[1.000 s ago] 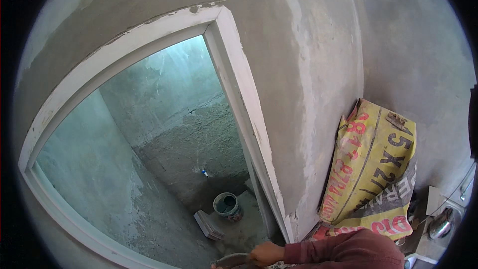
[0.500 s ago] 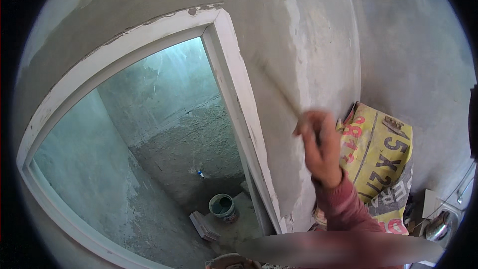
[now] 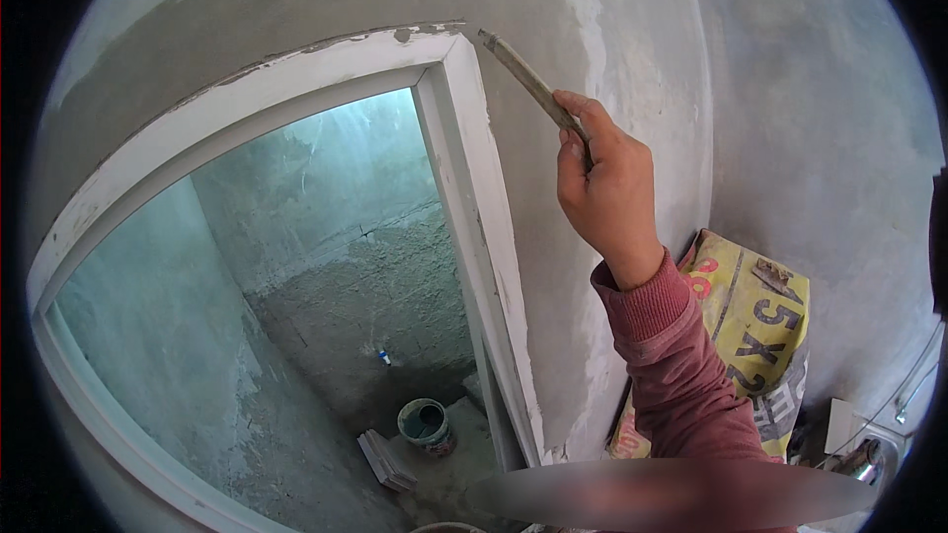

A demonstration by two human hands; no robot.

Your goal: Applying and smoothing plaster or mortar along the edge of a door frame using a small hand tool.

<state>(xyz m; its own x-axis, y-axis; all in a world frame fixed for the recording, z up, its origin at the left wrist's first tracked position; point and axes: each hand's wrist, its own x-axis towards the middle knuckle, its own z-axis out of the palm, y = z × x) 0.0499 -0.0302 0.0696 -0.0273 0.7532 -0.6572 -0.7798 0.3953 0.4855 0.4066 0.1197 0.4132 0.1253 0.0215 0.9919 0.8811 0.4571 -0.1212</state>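
Observation:
My right hand [image 3: 612,178] is raised beside the upper right corner of a white door frame [image 3: 370,56], its arm in a dull red sleeve. Its fingers are closed around a slim, dirty stick-like tool [image 3: 528,81], with the thumb and forefinger along its sides. The tool slants up to the left, and its far tip comes close to the frame's corner, in front of the grey plastered wall [image 3: 543,197]. Whether that tip touches the wall I cannot tell. Dark mortar smears mark the frame's top edge. My left hand is out of view.
Through the doorway, a bucket [image 3: 425,426] stands on the floor beside a stack of tiles [image 3: 385,462], below a small blue-and-white tap [image 3: 384,357]. A yellow printed sack [image 3: 760,306] is at the right wall. Near the lower right rim is a sink [image 3: 894,439].
My right hand has moved up and slightly left, carrying the stick-like tool, whose tip has risen to the frame's corner. The view has shifted a little.

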